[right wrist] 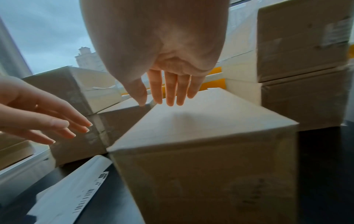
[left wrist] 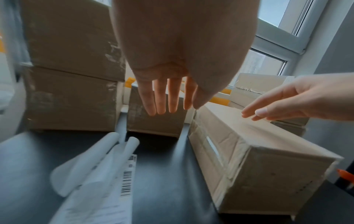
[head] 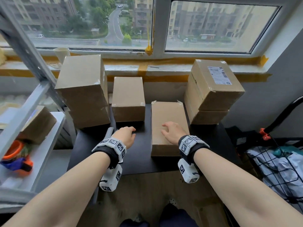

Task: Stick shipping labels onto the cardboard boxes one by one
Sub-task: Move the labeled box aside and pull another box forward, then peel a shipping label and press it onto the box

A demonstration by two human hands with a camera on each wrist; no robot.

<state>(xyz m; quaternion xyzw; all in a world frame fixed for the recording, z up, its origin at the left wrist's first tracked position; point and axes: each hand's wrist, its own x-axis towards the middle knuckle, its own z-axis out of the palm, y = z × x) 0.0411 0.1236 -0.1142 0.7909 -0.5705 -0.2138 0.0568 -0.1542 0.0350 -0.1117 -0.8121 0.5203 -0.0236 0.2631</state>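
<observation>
Holding nothing, my right hand (head: 174, 131) hovers with loose, spread fingers over the flat cardboard box (head: 168, 128) on the black table (head: 139, 154). My left hand (head: 126, 135) is also relaxed and empty, above the label strip (left wrist: 107, 178) beside this box.

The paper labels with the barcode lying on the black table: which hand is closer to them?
Left. The left hand hovers open just above the labels. The right hand is off to the side, over the flat box.
</observation>
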